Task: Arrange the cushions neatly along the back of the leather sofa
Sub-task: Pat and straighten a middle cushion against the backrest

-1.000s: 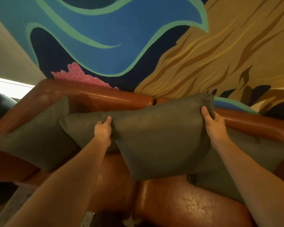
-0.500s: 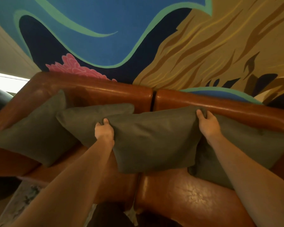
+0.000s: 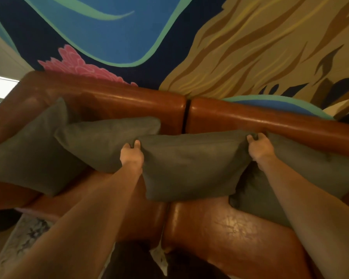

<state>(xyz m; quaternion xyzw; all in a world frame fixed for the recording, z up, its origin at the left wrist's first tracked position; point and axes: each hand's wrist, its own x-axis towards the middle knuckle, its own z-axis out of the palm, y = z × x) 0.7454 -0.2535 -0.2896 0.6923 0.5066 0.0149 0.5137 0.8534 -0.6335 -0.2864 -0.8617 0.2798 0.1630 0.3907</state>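
Several grey-green cushions lean along the back of a brown leather sofa. The middle cushion stands on the seat over the gap between the two seat pads. My left hand grips its upper left corner and my right hand grips its upper right corner. To its left a second cushion lies tilted, partly under the held one, and a third cushion leans in the left corner. A further cushion sits on the right, behind my right forearm.
A painted mural wall rises directly behind the sofa back. The shiny seat pad shows in front of the cushions. A patterned rug lies on the floor at the lower left.
The held cushion has come down from above the sofa's backrest to rest on the seat against the back. Both hands followed it down, keeping their grip on its top corners.
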